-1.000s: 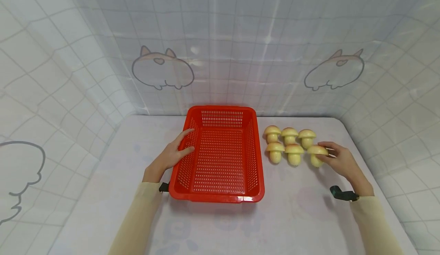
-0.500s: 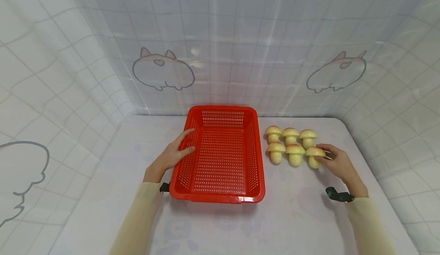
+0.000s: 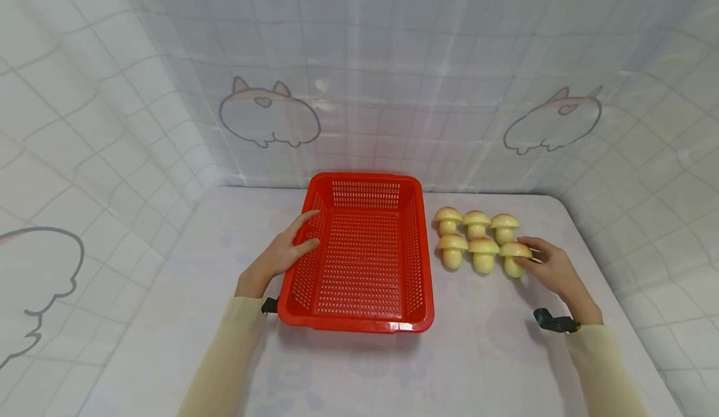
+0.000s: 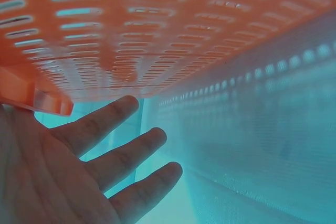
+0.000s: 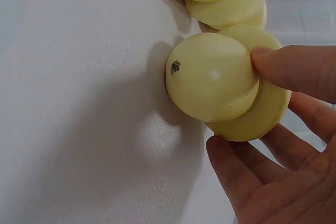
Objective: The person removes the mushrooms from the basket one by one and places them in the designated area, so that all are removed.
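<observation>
Thumb and one finger of my left hand (image 3: 279, 253) lie straight over the left rim of a red plastic basket (image 3: 356, 325). In the left wrist view, three spread fingers (image 4: 128, 160) extend outside, beneath its slotted wall. My right hand (image 3: 553, 267) pinches the cap of a pale yellow toy mushroom (image 3: 513, 258) with a reddish top. The right wrist view shows the thumb (image 5: 299, 69) on the cap's stem side and fingertips at its edge. This mushroom stands at the right end of the front row, beside another toy mushroom (image 3: 484, 255).
Two short rows of toy mushrooms, including one at the back left (image 3: 448, 221), stand right of the basket. All rest on a pale cloth-covered table (image 3: 466, 367). Grid-patterned sheets (image 3: 376, 105) with animal drawings enclose the back and both sides.
My right hand has moved left with the mushroom, bringing it close to its neighbour in the front row. In the last half second it stays about there. My left hand stays at the basket rim.
</observation>
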{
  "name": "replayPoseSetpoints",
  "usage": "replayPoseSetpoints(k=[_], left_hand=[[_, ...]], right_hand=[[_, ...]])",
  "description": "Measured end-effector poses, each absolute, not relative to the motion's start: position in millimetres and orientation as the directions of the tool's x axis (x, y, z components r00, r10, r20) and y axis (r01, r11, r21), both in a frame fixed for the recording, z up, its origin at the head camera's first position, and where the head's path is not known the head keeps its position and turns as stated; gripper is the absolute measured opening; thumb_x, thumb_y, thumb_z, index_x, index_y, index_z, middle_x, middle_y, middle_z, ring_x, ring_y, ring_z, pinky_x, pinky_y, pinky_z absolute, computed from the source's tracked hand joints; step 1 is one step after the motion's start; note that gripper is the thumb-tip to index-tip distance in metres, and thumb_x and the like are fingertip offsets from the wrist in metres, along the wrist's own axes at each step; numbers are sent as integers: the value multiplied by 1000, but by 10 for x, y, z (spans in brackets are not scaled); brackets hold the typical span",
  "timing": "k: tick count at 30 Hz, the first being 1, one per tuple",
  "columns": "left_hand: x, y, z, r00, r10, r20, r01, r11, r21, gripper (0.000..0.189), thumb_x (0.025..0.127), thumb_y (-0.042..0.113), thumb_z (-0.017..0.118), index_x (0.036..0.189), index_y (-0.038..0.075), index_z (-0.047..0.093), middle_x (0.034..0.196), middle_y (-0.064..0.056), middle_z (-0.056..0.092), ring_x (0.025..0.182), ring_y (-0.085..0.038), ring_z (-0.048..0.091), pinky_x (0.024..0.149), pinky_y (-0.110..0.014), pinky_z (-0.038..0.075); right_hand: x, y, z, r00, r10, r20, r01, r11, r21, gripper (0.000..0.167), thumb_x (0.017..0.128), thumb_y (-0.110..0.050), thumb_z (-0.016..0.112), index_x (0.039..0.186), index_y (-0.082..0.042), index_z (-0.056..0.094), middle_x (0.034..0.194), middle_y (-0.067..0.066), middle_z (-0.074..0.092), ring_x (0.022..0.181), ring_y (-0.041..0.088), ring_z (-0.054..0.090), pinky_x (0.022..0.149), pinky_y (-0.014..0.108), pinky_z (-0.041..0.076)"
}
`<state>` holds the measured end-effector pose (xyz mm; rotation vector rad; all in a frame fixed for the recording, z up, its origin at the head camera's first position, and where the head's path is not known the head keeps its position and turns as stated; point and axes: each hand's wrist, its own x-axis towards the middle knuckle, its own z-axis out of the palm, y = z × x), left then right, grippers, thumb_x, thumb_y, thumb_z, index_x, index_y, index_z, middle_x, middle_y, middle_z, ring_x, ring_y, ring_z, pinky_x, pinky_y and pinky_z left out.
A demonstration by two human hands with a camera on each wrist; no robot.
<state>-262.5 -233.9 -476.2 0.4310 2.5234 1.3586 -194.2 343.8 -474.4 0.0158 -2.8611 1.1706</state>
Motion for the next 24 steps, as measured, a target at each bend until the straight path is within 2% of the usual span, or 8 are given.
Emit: replayPoseSetpoints(k=[10,18,24], left_hand=[[-2640,-2330,-4760,-928,365,-77,141,536,832,74,99,58,59,161,40,23,150,-18,48,108,-32,67,92,-50,59],[-2622,-2328,-4733,-927,364,-88,134,542,830,74,99,58,59,161,38,24,146,-19,51,101,-29,68,89,-47,61],[-2622,-2339,-4744,-928,362,-85,131,533,836,72,100,56,59,161,38,25,146,-18,49,102,-30,68,87,-47,61]], right_hand=[[-1957,3462,-4738,-1000,0,-14,10,712,-702,60,99,-28,70,146,4,49,147,32,50,131,55,52,79,2,39],[-1940,3441,-4716,-1000,0,-19,13,713,-702,59,100,-27,69,146,4,50,147,32,50,131,54,53,79,2,40],[-1921,3445,-4715,-1000,-14,11,-18,707,-707,58,99,-24,69,145,5,50,146,32,51,129,55,53,79,1,40]])
